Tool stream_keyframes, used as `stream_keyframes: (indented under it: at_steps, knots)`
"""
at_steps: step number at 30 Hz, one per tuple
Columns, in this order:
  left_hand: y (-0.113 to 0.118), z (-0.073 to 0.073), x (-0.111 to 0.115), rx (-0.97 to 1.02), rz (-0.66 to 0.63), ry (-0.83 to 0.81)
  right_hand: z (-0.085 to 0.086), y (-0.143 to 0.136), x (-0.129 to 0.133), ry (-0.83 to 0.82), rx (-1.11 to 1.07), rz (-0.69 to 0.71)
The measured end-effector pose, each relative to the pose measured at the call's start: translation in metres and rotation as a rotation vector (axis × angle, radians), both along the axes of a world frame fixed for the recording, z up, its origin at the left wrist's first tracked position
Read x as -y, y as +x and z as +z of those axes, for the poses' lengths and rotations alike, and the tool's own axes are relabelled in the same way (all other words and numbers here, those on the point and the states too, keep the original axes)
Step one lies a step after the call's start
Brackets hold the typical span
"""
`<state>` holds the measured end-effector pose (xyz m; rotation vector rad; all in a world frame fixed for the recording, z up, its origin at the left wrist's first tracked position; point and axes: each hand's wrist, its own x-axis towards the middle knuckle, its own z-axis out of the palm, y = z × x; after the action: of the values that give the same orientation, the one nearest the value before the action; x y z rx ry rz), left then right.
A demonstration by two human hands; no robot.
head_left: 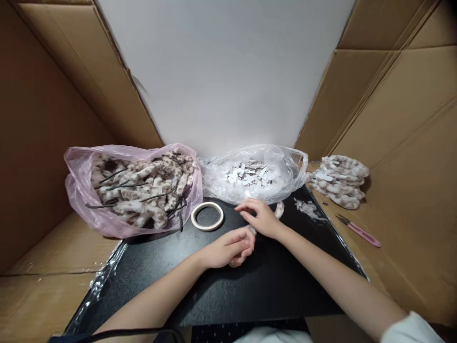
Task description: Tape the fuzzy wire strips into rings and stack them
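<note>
My left hand [232, 247] is closed over the middle of the black table. A small bit of greyish-white fuzzy strip [252, 230] pokes out above its fingers; the rest is hidden in the hand. Just beyond, my right hand [262, 218] hovers with bent fingers apart and nothing visible in them. Its fingertips are near the front of a clear plastic bag [221, 188] that holds many small white paper pieces [252, 172]. Behind the right hand, a short fluffy piece [279, 209] lies on the table. A roll of cream tape [194, 220] rests left of the hands.
At the left, a pink plastic bag [76, 190] holds fluffy brown-white strips with dark stems [143, 186]. To the right lie a fluffy bundle [344, 181], pink-handled snips [362, 233] and crumpled clear plastic [309, 209]. Cardboard walls [410, 143] stand on both sides.
</note>
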<state>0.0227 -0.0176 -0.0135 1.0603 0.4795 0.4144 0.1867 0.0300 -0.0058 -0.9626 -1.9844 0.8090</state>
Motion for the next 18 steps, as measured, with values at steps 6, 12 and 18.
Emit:
stream_keyframes:
  at_steps: [6,12,18]
  knots:
    - [0.005,0.003,0.012,-0.105,-0.214,-0.058,-0.002,-0.053,-0.019,0.240,0.486,0.294]
    - [-0.001,-0.004,0.000,-0.070,-0.037,-0.059,0.030,-0.025,0.008,0.034,0.029,0.227]
    - [-0.004,-0.002,-0.014,0.000,0.445,0.038,0.042,0.021,0.040,-0.127,-0.379,0.097]
